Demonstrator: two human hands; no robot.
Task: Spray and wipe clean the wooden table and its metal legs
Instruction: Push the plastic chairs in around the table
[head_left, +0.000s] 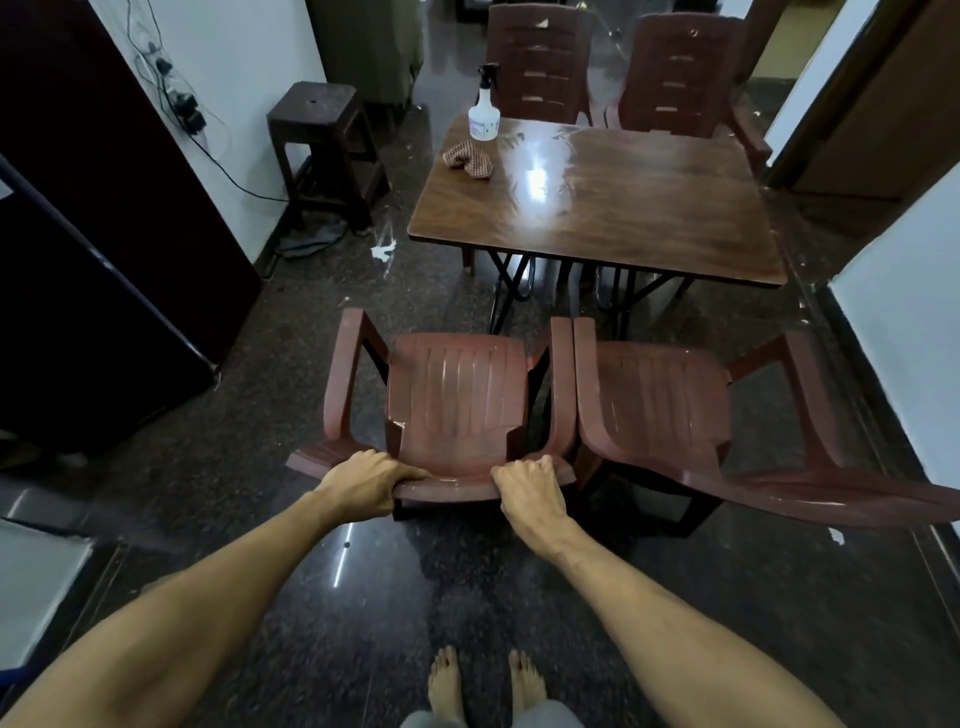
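The wooden table (623, 202) stands ahead on black metal legs (506, 293). Its top is glossy. At its far left corner stand a white spray bottle (483, 111) with a black trigger and a crumpled checked cloth (469, 159). Between me and the table is a brown plastic chair (460, 400). My left hand (366, 480) and my right hand (527, 486) both grip the top edge of its backrest, fingers curled over it.
A second brown chair (670, 410) stands right beside the one I hold. Two more chairs (540, 62) stand behind the table. A dark stool (322, 145) is at the left by the wall, with cables. A dark cabinet (104, 234) is on the left. White walls close in on the right.
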